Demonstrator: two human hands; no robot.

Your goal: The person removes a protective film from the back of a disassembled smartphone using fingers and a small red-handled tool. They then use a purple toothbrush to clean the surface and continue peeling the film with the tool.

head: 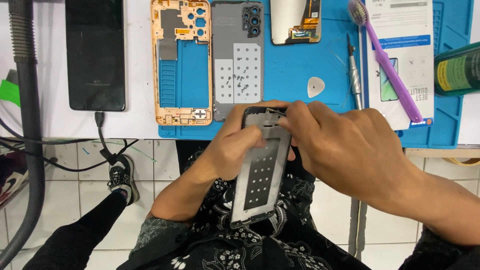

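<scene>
My left hand (231, 150) grips a grey phone frame (260, 175) by its upper left side, holding it tilted over my lap below the table edge. The frame's inner metal plate with rows of holes faces up. My right hand (345, 145) reaches over from the right, its fingertips pinching at the frame's top edge, where a thin dark part shows between them. What the fingertips hold is too small to tell.
On the blue work mat (320, 60) lie an orange phone mid-frame (180, 60), a grey back cover (237, 60) with several screws, a screen part (295, 22), a white pick (315, 86), a screwdriver (354, 75) and a purple toothbrush (385, 60). A black phone (95, 55) charges at left. A green bottle (457, 70) stands at right.
</scene>
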